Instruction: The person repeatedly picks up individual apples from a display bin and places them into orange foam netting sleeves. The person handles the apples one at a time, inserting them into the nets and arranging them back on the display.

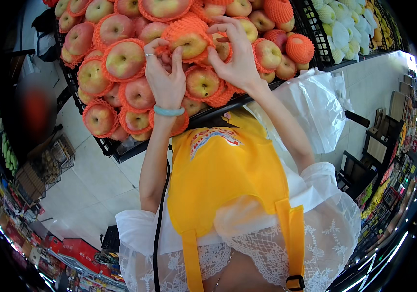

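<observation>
An apple in an orange foam net sits on the front part of the heap, between my two hands. My left hand, with a ring and a pale green bangle, grips its left side, thumb against the apple and fingers at the net's edge. On the other side, my right hand has its curled fingers and thumb around the net's right edge. Just below lies another netted apple, and a larger one rests left of my left hand. The left fingertips are partly hidden.
A black plastic crate holds the apple heap. White plastic bags hang at its right front corner. Farther right stands a crate with pale fruit in white nets. A black cable runs down past my yellow apron.
</observation>
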Demonstrator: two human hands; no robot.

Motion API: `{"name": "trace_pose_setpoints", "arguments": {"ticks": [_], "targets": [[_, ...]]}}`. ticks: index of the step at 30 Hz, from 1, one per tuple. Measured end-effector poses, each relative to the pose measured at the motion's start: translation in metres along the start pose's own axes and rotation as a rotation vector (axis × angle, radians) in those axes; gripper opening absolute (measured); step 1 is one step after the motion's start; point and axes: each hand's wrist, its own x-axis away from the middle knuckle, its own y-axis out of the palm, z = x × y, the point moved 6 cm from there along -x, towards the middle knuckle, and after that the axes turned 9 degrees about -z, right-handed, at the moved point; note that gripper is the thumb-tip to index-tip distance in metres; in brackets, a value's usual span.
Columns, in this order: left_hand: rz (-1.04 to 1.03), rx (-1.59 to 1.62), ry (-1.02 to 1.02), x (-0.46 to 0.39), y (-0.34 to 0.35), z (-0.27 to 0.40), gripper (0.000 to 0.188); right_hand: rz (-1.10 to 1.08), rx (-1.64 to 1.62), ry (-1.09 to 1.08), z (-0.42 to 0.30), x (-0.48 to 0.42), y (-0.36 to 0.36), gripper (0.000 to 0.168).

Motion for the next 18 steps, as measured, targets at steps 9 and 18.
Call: {"name": "trace_pose_setpoints", "arguments": {"ticks": [9, 18], "targets": [[0.154, -0.241, 0.071, 0.0, -0.003, 0.018, 0.033, -0.185, 0.14, -0.069, -0.01, -0.043, 0.003, 0.04], [0.183, -0.147, 0.162, -0.006, -0.004, 0.014, 0.032, -0.28, -0.226, 0.06, 0.008, -0.048, 0.003, 0.026]]}}
